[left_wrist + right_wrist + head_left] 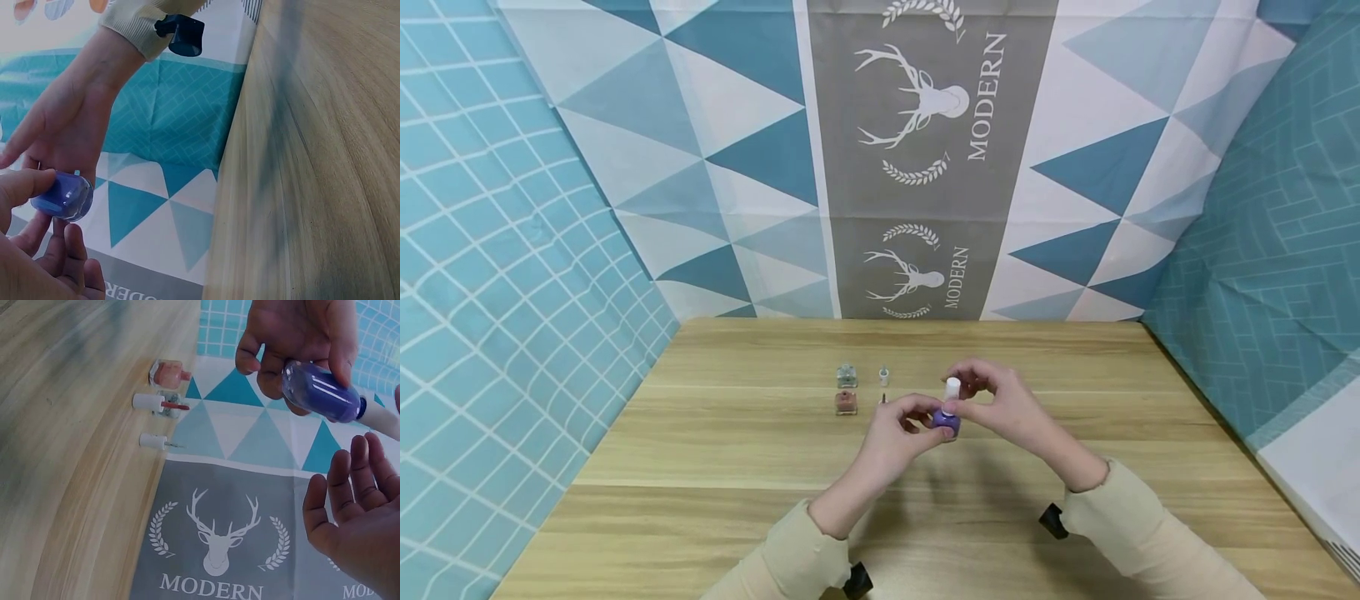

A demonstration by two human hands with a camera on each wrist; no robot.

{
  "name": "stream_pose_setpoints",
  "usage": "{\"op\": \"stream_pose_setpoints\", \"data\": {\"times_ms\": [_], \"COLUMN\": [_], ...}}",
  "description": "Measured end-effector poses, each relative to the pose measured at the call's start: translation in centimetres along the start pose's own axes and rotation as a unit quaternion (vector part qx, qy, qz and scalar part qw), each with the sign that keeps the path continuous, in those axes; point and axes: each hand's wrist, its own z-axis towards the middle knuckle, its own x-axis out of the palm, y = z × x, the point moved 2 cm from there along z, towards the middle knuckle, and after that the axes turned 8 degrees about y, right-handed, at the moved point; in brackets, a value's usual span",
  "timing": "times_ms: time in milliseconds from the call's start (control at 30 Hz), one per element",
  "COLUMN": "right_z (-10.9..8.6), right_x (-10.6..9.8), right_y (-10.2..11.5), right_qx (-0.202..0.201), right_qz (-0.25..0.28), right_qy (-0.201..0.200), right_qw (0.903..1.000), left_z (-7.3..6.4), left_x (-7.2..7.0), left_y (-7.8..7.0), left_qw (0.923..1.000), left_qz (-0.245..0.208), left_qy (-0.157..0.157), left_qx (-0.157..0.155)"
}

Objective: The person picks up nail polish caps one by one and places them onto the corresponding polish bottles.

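Observation:
Above the table, my left hand point(901, 429) holds a nail polish bottle point(322, 392) of purple polish between thumb and fingers. The bottle is tilted, its white cap point(952, 388) on the neck. My right hand point(1000, 400) pinches that cap between thumb and fingers. In the left wrist view, the bottle's base point(78, 200) faces the camera and the cap is hidden. Left of the hands stand two uncapped bottles, one clear greenish point(847, 377) and one pinkish-red point(846, 403).
Beside the uncapped bottles, two white caps stand with brushes pointing up: one with a pale brush point(153, 441), one with a red brush point(149, 402). In the head view, my left hand partly covers the red-brush cap. Patterned cloth point(910, 167) borders the wooden table point(700, 467).

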Motion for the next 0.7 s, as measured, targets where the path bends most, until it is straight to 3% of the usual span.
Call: {"op": "stream_pose_setpoints", "data": {"times_ms": [367, 533, 700], "right_z": [-0.27, -0.41, -0.53], "right_x": [-0.95, -0.96, -0.86], "right_y": [0.65, 0.83, 0.75], "right_qx": [-0.109, -0.112, -0.102], "right_qz": [0.007, 0.001, -0.006], "right_qy": [0.033, 0.058, 0.056], "right_qw": [0.9935, 0.992, 0.9932], "left_z": [0.0, 0.01, -0.09], "left_x": [-0.09, -0.09, 0.02], "left_y": [0.05, 0.08, 0.03], "left_qw": [0.9997, 0.9995, 0.9996], "left_qz": [0.02, 0.028, 0.023], "left_qy": [0.01, 0.017, 0.018], "left_qx": [0.002, 0.003, 0.004]}}
